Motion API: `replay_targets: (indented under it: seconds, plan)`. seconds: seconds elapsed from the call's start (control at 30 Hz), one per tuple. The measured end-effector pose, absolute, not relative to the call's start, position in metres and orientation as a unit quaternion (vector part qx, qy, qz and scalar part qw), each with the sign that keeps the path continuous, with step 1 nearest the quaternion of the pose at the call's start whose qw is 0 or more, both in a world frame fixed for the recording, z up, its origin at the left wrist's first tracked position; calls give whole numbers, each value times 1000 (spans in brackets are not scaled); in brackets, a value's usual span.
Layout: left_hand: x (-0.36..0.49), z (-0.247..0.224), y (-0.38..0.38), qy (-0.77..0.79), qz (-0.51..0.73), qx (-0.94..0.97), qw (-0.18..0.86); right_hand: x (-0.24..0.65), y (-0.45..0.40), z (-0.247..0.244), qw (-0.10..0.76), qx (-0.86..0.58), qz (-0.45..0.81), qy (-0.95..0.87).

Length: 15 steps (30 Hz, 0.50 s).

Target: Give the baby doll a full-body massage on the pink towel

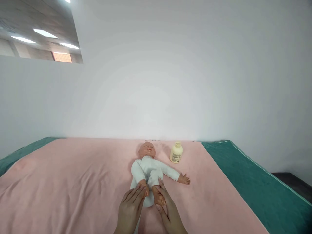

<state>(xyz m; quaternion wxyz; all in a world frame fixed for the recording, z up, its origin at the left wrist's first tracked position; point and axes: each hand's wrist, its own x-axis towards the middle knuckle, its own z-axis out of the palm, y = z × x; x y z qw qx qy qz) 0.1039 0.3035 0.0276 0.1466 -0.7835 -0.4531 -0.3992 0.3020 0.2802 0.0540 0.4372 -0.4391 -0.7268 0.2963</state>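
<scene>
While apart from the thumb (162,212), right fingers (165,191) along the doll's foot (159,197)

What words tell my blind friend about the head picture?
A baby doll lies face up on pink cloth, while a person's left hand touches its little hand and right hand holds its foot. A cream bottle stands nearby.

Left grip (130,208) and right grip (171,208) touch 1 white-clad doll (147,164).
</scene>
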Motion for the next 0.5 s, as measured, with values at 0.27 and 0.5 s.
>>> replay_targets:
  seconds: [0.27,0.5]
  plan:
    - [95,35,298,-536,-426,-727,42,310,265,42,441,-430,225,-755]
    - [33,35,292,-741,-388,-545,-51,335,253,-35,460,-321,5,-828]
